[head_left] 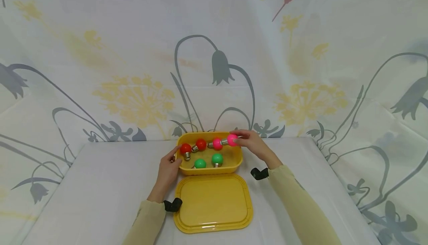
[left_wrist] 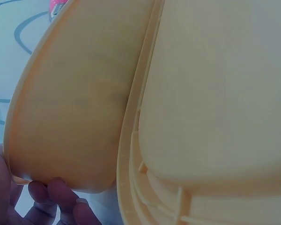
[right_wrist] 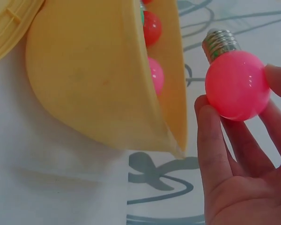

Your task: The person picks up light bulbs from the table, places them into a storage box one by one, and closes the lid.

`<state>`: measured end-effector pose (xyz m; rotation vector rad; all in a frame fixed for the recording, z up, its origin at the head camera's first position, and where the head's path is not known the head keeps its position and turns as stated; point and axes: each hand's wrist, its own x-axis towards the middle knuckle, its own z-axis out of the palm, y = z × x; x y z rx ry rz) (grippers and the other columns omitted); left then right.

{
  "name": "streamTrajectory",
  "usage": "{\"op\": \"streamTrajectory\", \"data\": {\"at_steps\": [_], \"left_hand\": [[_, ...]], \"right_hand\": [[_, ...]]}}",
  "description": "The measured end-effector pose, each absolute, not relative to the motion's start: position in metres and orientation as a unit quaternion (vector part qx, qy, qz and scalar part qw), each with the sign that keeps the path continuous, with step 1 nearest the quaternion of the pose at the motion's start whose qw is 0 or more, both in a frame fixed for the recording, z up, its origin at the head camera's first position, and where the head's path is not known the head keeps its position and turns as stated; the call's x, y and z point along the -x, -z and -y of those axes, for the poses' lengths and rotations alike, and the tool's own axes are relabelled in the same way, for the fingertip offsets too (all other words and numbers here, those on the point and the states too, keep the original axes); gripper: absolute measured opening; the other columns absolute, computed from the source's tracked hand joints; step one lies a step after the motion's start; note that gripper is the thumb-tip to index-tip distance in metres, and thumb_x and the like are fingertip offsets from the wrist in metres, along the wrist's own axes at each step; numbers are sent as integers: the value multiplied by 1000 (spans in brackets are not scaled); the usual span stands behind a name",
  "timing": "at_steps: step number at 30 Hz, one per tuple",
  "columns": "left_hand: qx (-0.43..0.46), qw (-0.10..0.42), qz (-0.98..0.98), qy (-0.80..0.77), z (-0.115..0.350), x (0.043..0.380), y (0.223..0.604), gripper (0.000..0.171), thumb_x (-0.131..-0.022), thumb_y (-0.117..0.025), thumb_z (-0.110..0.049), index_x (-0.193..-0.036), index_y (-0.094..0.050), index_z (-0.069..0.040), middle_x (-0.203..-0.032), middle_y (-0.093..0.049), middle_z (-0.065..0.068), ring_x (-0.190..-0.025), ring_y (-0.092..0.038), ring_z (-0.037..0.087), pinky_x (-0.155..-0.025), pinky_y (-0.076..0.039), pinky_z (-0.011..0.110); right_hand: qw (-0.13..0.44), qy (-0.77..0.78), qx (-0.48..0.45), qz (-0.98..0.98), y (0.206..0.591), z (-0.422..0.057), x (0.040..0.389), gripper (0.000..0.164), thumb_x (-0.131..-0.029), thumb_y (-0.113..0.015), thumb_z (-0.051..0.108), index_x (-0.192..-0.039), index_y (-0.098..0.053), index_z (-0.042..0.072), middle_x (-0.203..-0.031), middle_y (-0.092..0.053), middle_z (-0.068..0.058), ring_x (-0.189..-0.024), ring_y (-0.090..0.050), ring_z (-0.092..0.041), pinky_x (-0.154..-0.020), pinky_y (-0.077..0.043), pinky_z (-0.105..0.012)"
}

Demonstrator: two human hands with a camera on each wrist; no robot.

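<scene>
My right hand (head_left: 256, 147) pinches a pink light bulb (right_wrist: 238, 86) by its round globe, between thumb and fingers. The bulb is held up over the right end of a yellow plastic box (head_left: 210, 171), its silver screw base pointing left. Inside the box lie two red bulbs (head_left: 201, 144), another pink bulb (head_left: 217, 144) and two green bulbs (head_left: 217, 159). At the box's left end, my left hand (head_left: 168, 170) grips the wall, with the thumb over the rim and the fingers (left_wrist: 63, 193) curled against the outside.
Directly in front of the box lies its flat yellow lid (head_left: 214, 202) on the white tabletop (head_left: 110, 196). A pale flower-printed cloth (head_left: 214, 14) hangs close behind the box. Each wrist carries a small black device (head_left: 259, 173).
</scene>
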<state>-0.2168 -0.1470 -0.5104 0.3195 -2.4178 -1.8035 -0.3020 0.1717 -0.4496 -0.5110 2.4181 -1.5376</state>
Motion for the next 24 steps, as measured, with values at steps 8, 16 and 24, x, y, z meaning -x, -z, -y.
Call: {"op": "streamTrajectory", "data": {"at_steps": [8, 16, 24], "left_hand": [[-108, 54, 799, 590, 147, 218, 513, 54, -91, -54, -5, -143, -57, -16, -88, -41, 9, -78, -40, 20, -56, -30, 23], [-110, 60, 798, 590, 147, 217, 513, 55, -89, -55, -6, -142, -57, -15, -86, -41, 8, -77, -40, 21, -55, -30, 23], [-109, 62, 797, 591, 147, 219, 514, 54, -90, -54, -4, -142, -58, -16, -86, -41, 8, -75, -39, 20, -55, -29, 23]], "right_hand": [[136, 516, 189, -825, 449, -159, 310, 43, -93, -65, 26, -133, -64, 9, -134, -59, -9, -121, -53, -33, -104, -40, -53], [167, 500, 217, -821, 446, -148, 316, 43, -94, -63, 26, -133, -64, 9, -132, -60, -7, -119, -53, -29, -104, -42, -49], [209, 487, 229, -817, 447, -135, 327, 40, -94, -62, 25, -131, -66, 9, -130, -62, -7, -115, -56, -27, -99, -46, -44]]}}
